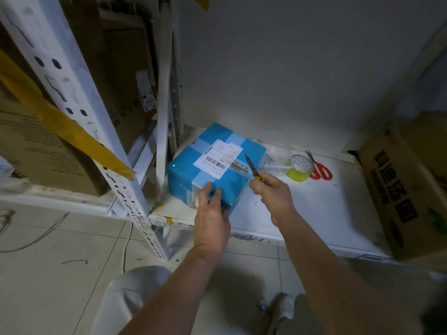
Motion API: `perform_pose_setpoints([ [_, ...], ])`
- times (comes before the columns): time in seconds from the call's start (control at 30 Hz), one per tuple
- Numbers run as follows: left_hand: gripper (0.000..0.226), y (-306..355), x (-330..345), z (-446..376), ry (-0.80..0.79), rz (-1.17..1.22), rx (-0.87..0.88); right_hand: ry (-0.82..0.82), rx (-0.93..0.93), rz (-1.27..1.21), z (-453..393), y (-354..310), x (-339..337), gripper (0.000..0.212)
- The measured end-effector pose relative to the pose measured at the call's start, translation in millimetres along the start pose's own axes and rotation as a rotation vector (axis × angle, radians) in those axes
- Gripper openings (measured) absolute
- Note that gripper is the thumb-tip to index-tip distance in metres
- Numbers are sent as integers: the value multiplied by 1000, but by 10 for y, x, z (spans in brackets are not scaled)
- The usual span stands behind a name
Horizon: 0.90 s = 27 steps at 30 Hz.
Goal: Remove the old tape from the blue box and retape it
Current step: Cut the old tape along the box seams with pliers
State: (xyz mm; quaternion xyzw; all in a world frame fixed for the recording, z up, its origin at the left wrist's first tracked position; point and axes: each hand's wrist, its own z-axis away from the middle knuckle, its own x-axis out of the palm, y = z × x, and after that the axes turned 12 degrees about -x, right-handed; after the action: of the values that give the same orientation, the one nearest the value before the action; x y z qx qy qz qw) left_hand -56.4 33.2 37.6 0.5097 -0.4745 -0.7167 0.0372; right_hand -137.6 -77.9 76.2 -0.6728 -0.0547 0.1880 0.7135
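A blue box (186, 170) stands on a low white shelf (314, 209), with a pale tape strip across its top and a white barcode label (217, 157). My left hand (210, 213) grips the box's near corner, thumb and fingers curled around the edge. My right hand (271, 192) holds a utility knife (252, 168) with a yellow handle; its blade points up over the box's right top edge, close to the yellow-marked tape there. A roll of tape (300, 166) lies on the shelf to the right of the box.
Red-handled scissors (320, 169) lie just beyond the tape roll. A brown carton (396, 189) stands at the shelf's right end. White perforated rack posts (116, 165) and stacked cartons fill the left. Cables run over the tiled floor (60, 262).
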Motion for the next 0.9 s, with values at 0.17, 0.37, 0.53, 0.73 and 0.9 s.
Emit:
perform_pose_setpoints([
  [0.17, 51, 117, 63, 146, -136, -15, 60, -88, 14, 286, 208, 8, -220, 37],
  [0.37, 63, 37, -61, 142, -81, -479, 227, -136, -50, 674, 462, -57, -491, 38],
  [0.53, 64, 137, -140, 116, -136, -619, 252, -167, -86, 857, 627, -22, -544, 40],
  [0.73, 69, 154, -212, 95, -210, -645, 251, -148, -151, 921, 691, 24, -440, 40],
  [0.9, 70, 177, -216, 101, -221, -627, 238, -144, -174, 960, 684, 52, -385, 42],
])
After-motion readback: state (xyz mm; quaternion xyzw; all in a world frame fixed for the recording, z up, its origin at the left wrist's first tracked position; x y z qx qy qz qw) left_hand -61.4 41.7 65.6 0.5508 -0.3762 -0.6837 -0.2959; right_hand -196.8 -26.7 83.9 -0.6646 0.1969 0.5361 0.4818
